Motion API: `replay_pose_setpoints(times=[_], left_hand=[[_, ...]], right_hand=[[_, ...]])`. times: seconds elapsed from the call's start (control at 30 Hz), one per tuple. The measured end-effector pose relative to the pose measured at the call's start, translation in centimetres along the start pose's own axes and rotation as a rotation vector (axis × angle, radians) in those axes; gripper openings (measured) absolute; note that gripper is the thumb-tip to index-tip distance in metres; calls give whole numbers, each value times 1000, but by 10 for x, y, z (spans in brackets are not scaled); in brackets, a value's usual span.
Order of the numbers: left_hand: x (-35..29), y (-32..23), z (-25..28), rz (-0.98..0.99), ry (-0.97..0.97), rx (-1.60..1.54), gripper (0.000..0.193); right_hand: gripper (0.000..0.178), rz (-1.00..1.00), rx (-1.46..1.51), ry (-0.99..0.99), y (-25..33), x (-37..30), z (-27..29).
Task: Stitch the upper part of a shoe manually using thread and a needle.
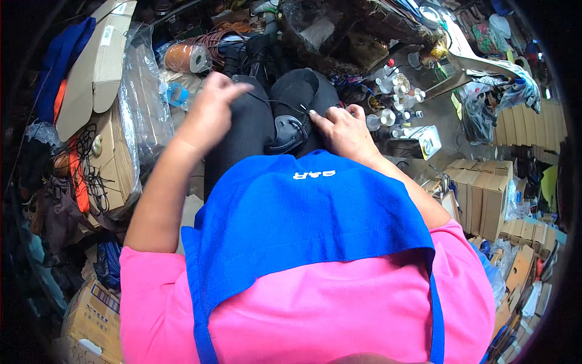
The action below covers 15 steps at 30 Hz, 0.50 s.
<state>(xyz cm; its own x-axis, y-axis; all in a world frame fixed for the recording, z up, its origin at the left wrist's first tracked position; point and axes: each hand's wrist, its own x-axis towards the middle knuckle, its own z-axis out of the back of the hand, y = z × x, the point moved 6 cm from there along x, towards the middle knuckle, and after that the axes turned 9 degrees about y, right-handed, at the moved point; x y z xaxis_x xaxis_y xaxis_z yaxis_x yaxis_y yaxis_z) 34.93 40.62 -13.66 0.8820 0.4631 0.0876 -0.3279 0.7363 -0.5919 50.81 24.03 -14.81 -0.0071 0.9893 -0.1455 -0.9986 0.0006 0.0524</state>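
Observation:
A black shoe [290,134] sits between my knees, its padded tongue end toward me and its toe pointing away. A thin black lace [267,99] stretches from the shoe's upper toward the left. My left hand [212,112], raised above my left thigh and slightly blurred, has its fingers pinched together at the lace's far end. My right hand [345,128] lies over my right thigh, with its thumb against the shoe's right side near a pale lace tip. Its fingers are bent, and what lies beneath them is partly hidden.
Several clear bottles [397,97] stand to the right, with a small box [421,142] nearer. An orange spool [187,57] lies at the far left. Cardboard sheets [100,67] lean on the left, and cardboard boxes [482,194] are stacked at right. A blue apron [303,206] covers my lap.

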Motion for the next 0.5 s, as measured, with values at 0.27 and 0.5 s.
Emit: replay_pose_setpoints(times=[0.27, 0.5], left_hand=[[11, -25, -52, -99, 48, 224, 11], [27, -21, -54, 11, 91, -328, 19]], right_hand=[[41, -14, 247, 39, -19, -1, 1], [31, -68, 828, 156, -54, 12, -11]])
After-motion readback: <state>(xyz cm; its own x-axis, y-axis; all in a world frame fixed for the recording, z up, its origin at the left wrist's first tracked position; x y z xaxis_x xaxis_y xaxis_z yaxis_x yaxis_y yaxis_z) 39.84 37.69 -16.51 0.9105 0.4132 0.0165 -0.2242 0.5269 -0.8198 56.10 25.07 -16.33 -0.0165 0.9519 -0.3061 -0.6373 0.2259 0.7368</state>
